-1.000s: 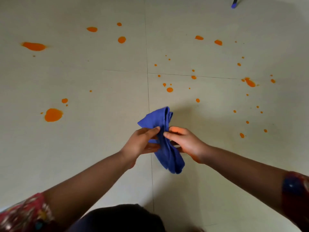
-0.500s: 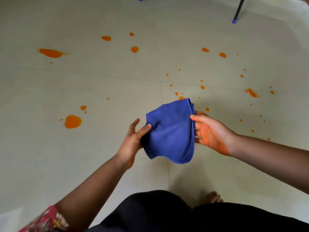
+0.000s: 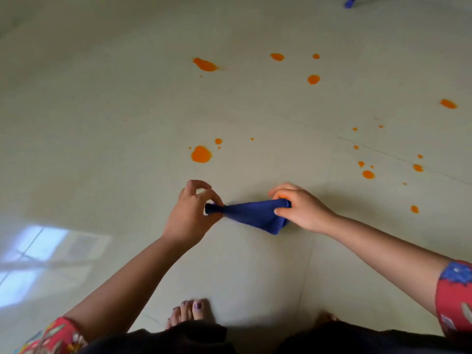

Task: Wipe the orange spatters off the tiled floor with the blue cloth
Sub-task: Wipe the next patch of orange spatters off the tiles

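The blue cloth (image 3: 251,215) is stretched between my two hands, above the pale tiled floor (image 3: 102,139). My left hand (image 3: 191,213) pinches its left corner between thumb and forefinger. My right hand (image 3: 298,208) grips the bunched right end. Orange spatters dot the floor beyond the cloth: a large blob (image 3: 201,154) just ahead of my left hand, a streak (image 3: 205,64) farther off, and several small drops (image 3: 368,174) to the right.
My bare feet (image 3: 190,311) stand on the tiles at the bottom of the view. A blue-tipped furniture leg (image 3: 350,1) shows at the top right. A window's bright reflection (image 3: 40,254) lies on the floor at the left.
The cloth, held open and flat half a second ago, is now pulled into a narrow band between both hands. The view has swung left, so the spatters sit farther right.
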`<state>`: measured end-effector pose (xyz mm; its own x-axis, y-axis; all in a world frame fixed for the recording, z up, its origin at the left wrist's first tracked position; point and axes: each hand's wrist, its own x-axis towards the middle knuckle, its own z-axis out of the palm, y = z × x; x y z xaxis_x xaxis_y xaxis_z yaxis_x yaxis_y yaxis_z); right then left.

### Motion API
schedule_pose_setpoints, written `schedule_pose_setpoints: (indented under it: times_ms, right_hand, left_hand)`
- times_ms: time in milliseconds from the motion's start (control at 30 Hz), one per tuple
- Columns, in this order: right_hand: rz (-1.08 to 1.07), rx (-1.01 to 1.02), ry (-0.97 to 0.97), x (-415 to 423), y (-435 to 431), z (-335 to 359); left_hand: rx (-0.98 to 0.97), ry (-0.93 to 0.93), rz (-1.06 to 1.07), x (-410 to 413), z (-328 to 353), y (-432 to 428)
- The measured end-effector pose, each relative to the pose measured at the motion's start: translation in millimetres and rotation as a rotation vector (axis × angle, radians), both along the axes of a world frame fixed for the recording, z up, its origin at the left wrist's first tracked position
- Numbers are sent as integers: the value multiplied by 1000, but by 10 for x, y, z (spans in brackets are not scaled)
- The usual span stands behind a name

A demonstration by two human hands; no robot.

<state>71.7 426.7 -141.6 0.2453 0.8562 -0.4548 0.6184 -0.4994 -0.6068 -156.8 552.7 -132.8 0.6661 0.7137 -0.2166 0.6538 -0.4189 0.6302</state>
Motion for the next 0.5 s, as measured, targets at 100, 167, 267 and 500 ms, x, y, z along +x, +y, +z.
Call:
schedule_pose_setpoints:
  times_ms: [100, 167, 267, 500]
  right_hand:
    - [-103, -29, 383, -141, 260, 37]
    - [-181, -67, 583, -223, 359, 24]
    - [-175, -176, 564, -267, 462, -107]
    - [580, 142, -456, -247, 705, -237]
  left_hand:
    - [-124, 51, 93, -250, 74, 195]
    - [-174, 28, 177, -332, 111, 332]
    - [-189, -45, 241, -340, 49, 537]
    - [64, 240, 219, -468, -477, 1142]
